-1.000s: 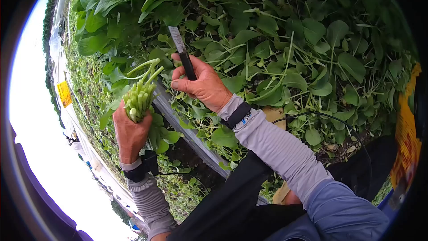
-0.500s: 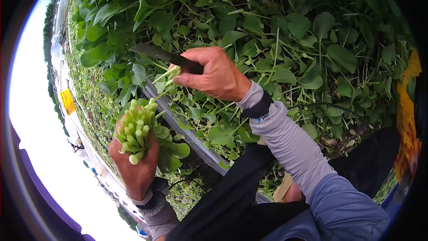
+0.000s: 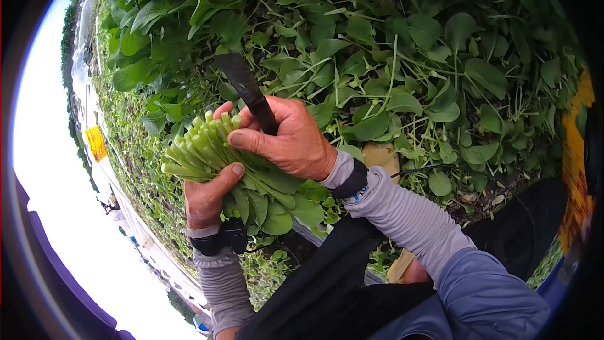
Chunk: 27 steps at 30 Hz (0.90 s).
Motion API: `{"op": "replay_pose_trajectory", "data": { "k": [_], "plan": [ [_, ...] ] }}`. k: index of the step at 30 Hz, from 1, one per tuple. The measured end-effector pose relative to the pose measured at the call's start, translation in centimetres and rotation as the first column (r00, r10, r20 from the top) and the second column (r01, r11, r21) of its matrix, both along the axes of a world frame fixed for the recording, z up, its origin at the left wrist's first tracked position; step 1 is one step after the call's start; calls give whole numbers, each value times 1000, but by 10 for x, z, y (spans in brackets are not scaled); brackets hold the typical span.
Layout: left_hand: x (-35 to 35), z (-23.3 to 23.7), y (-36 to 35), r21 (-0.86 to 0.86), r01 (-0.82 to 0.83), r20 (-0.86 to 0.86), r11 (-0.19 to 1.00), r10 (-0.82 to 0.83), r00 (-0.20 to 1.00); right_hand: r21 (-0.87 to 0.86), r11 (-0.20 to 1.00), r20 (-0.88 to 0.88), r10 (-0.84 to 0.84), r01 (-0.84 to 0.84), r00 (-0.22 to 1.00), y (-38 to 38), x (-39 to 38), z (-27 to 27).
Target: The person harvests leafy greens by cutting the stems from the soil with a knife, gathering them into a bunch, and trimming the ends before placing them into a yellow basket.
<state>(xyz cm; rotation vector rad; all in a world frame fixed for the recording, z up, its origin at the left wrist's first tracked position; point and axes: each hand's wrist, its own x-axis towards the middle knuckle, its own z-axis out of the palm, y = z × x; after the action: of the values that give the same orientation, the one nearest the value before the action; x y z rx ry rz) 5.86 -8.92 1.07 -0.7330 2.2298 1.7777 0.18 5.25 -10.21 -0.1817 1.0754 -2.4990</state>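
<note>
Right hand (image 3: 290, 140) and knife (image 3: 246, 86) have swung in to meet the bunch of greens (image 3: 207, 145)

Half a second ago the two hands were apart; now both are on the bunch, which has tipped so that its pale stem ends face up and left, leaves spreading to the lower right.

Nearest are the dark trousers (image 3: 321, 271) and the grey sleeves (image 3: 409, 204). The left hand (image 3: 209, 200) grasps the bunch from below, thumb laid across the stems. The right hand clasps the knife, its blade angled up and left past the fingers, while its thumb rests against the stems' right side.

Beyond the hands, leafy plants (image 3: 415, 97) crowd the ground. Farther off at left, a yellow panel (image 3: 95, 143) stands out, with bright sky (image 3: 56, 208) past it.
</note>
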Motion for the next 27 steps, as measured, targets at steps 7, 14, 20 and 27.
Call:
{"op": "replay_pose_trajectory", "data": {
  "k": [7,14,20,27],
  "plan": [
    [30,-51,-13,200,-119,49,973,112,993,178,984,281,-39,-13,959,-25,50,-18],
    [17,-54,-49,-180,-81,36,980,89,995,345,934,213,24,-99,977,-41,39,-26],
    [-39,-34,-122,-855,266,115,446,-336,935,614,785,-258,97,86,961,-90,8,-75],
    [-90,-84,-203,-822,556,519,125,-240,821,718,686,-325,186,115,927,-179,-63,-96]
  ]
}}
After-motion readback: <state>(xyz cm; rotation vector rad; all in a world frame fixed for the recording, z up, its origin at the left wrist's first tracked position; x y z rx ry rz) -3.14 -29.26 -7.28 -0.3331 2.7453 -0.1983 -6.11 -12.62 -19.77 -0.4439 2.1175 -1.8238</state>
